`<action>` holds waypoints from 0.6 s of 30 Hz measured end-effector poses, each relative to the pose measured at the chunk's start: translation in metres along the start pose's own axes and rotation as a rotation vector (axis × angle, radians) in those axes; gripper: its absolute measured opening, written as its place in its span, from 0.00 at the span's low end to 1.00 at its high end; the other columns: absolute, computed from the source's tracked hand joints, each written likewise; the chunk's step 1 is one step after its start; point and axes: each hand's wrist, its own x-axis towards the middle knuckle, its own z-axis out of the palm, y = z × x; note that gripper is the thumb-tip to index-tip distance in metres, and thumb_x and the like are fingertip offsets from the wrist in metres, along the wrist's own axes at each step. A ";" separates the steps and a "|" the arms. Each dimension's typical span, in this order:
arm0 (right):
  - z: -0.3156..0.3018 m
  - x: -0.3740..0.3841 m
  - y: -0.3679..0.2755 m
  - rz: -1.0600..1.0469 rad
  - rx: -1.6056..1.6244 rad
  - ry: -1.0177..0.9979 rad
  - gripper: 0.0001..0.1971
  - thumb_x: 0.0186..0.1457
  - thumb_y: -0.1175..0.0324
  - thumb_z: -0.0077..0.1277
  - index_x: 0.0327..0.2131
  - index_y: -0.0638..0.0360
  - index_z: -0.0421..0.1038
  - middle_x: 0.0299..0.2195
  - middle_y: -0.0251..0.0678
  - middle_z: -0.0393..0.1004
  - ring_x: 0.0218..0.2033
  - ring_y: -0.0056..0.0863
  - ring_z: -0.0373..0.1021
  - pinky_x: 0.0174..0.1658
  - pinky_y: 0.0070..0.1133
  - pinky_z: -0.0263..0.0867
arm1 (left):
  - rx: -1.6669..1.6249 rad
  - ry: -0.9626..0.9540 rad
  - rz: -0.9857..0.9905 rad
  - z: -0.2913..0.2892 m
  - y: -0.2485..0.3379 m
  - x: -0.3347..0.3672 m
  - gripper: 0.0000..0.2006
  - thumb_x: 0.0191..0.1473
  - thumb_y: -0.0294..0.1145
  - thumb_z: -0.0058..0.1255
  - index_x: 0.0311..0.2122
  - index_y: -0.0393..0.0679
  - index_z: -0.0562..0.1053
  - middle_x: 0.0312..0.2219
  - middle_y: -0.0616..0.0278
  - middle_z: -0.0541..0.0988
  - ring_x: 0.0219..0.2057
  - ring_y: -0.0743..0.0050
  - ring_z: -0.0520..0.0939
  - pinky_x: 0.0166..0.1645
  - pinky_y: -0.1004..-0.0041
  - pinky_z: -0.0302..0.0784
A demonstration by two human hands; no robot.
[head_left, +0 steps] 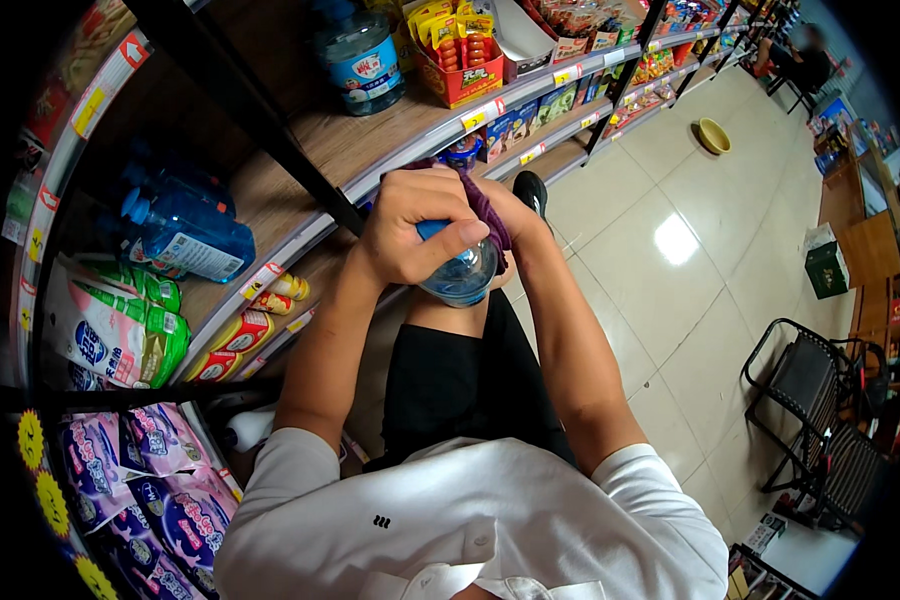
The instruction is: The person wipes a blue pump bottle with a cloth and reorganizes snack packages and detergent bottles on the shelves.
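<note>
A clear plastic bottle with a blue cap [465, 275] is tilted in front of my body, over my legs. My left hand [410, 225] is closed around its capped end, the thumb lying across the top. Along the bottle's far right side runs a bunched purple cloth [487, 215]. My right hand [510, 212] is behind the bottle, closed on this cloth; most of its fingers are hidden by the cloth and the left hand.
Shelving on the left holds a large blue-labelled bottle [362, 65], a red snack box [460, 70], blue bottles lying down [190, 235] and purple packs [175, 500]. A yellow basin [712, 136] sits on the tiled floor. Black chairs [800, 390] stand at right; a person [805, 65] sits far off.
</note>
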 end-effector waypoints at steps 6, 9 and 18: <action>0.005 -0.009 0.059 0.220 0.219 0.006 0.18 0.68 0.64 0.42 0.53 0.64 0.74 0.52 0.37 0.76 0.53 0.26 0.72 0.57 0.23 0.66 | 0.030 -0.016 0.054 0.005 0.006 -0.001 0.14 0.56 0.35 0.56 0.21 0.39 0.77 0.18 0.58 0.77 0.20 0.63 0.76 0.28 0.69 0.69; 0.016 -0.022 0.056 0.210 0.288 0.040 0.18 0.66 0.68 0.43 0.55 0.65 0.72 0.53 0.40 0.76 0.52 0.28 0.73 0.58 0.25 0.68 | 0.109 -0.006 0.070 0.003 0.007 -0.004 0.18 0.57 0.43 0.58 0.24 0.38 0.78 0.20 0.57 0.78 0.21 0.59 0.78 0.29 0.68 0.71; 0.017 -0.040 0.100 0.242 0.808 0.143 0.18 0.68 0.61 0.44 0.54 0.63 0.71 0.48 0.39 0.78 0.47 0.31 0.75 0.54 0.28 0.72 | 0.693 0.452 -0.299 0.101 0.053 -0.036 0.38 0.41 0.31 0.75 0.57 0.39 0.68 0.52 0.45 0.73 0.52 0.43 0.76 0.58 0.55 0.71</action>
